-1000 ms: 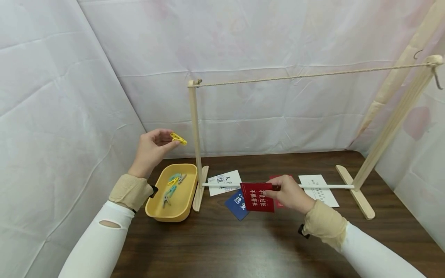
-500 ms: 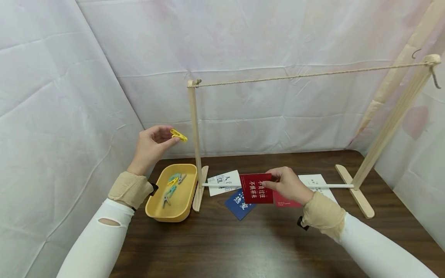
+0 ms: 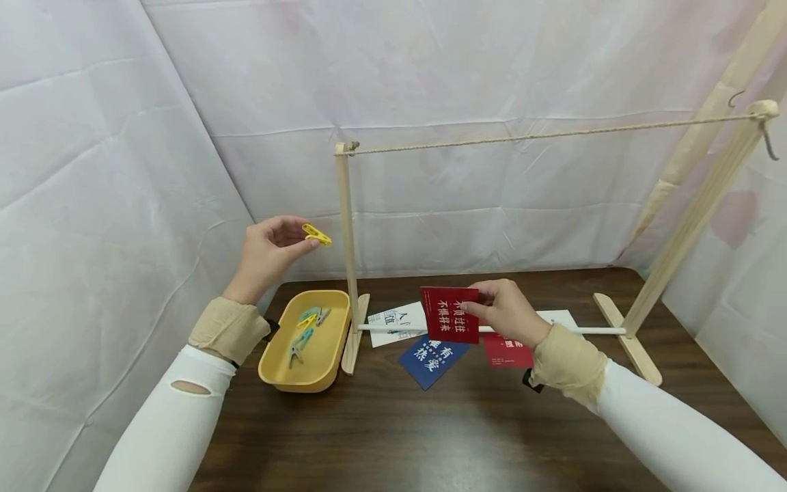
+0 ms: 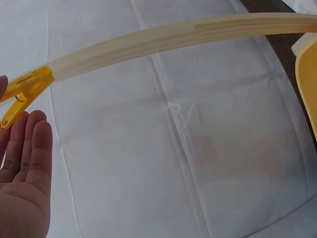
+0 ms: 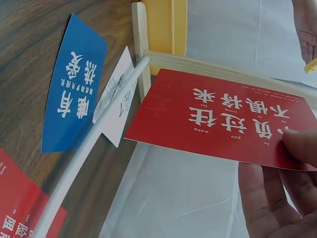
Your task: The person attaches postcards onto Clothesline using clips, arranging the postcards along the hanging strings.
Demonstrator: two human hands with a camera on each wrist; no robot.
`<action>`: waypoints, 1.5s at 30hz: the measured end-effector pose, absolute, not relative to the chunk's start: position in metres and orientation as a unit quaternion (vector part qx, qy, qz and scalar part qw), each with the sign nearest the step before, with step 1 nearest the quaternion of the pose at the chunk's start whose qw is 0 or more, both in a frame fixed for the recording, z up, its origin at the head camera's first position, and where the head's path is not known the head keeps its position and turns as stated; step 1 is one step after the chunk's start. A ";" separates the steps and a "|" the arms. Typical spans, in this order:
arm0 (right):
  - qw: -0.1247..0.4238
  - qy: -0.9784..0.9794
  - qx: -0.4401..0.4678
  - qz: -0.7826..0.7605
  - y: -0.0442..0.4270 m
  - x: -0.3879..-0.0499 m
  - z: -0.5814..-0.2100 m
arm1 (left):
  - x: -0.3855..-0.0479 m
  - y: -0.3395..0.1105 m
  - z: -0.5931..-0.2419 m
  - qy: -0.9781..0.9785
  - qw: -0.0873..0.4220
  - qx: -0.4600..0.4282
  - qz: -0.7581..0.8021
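My left hand (image 3: pixel 266 256) pinches a yellow clothespin (image 3: pixel 318 235) between thumb and fingers, just left of the stand's left post. In the left wrist view the clothespin (image 4: pixel 30 88) points away from the fingertips. With thumb and fingers my right hand (image 3: pixel 509 311) grips a dark red card (image 3: pixel 450 314) by its right edge, above the table. White Chinese characters are printed on the card (image 5: pixel 213 119). Well above both hands, a thin rope (image 3: pixel 553 135) runs between the two posts of the wooden stand (image 3: pixel 347 232).
A yellow tray (image 3: pixel 270 374) with several clothespins stands left of the stand. On the table lie a blue card (image 3: pixel 430 365), another red card (image 3: pixel 510 352) and white cards (image 3: pixel 393 321). A white rod (image 3: pixel 590 331) joins the posts low down.
My right hand has lifted the red card upward, uncovering more of the blue card and the other red card. The left hand has risen slightly with the yellow clothespin.
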State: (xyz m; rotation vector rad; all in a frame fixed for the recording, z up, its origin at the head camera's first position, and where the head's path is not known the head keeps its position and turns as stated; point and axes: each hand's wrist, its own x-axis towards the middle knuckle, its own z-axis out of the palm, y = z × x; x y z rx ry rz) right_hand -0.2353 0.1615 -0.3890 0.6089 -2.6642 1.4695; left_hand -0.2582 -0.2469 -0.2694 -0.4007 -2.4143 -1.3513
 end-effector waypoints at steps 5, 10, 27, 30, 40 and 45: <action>0.025 -0.860 0.194 0.472 0.162 -0.241 -0.384 | -0.260 -0.245 -0.265 -0.852 0.169 -0.140 -0.476; 0.033 -0.854 0.208 0.476 0.162 -0.246 -0.381 | -0.261 -0.242 -0.263 -0.850 0.164 -0.143 -0.480; 0.024 -0.852 0.220 0.475 0.158 -0.254 -0.365 | -0.264 -0.230 -0.251 -0.844 0.168 -0.153 -0.486; 0.027 -0.851 0.226 0.473 0.156 -0.255 -0.363 | -0.265 -0.228 -0.249 -0.842 0.166 -0.154 -0.490; 0.029 -0.841 0.240 0.484 0.145 -0.260 -0.349 | -0.266 -0.224 -0.244 -0.835 0.181 -0.171 -0.490; 0.024 -0.833 0.238 0.500 0.140 -0.261 -0.341 | -0.264 -0.221 -0.240 -0.835 0.185 -0.178 -0.486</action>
